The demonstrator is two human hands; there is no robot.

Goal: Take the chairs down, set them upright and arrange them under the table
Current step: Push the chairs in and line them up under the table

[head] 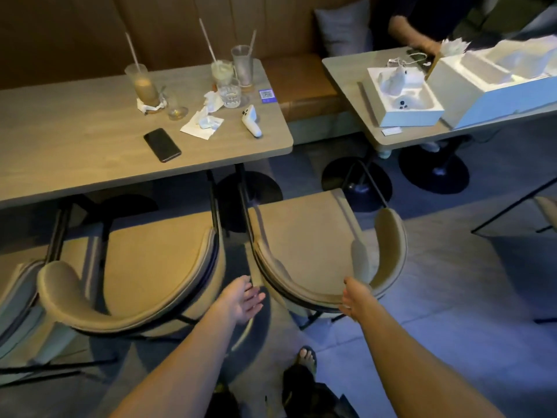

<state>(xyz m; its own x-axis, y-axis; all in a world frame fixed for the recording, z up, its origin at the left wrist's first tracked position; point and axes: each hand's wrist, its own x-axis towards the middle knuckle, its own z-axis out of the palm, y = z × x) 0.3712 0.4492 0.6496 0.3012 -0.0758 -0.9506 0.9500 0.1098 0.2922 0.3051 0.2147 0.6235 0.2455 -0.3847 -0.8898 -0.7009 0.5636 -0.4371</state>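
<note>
Two beige padded chairs stand upright on the floor in front of the long wooden table. The left chair has its seat partly under the table edge. The right chair stands at the table's right corner, its seat mostly out from under the top. My right hand grips the curved backrest of the right chair near its middle. My left hand hovers with its fingers spread, just beside the left end of that backrest, in the gap between the two chairs.
A third chair shows at the far left. The table holds a phone, glasses with straws, napkins and a white controller. A second table at the right carries white boxes, and a person sits behind it. Black table bases stand underneath.
</note>
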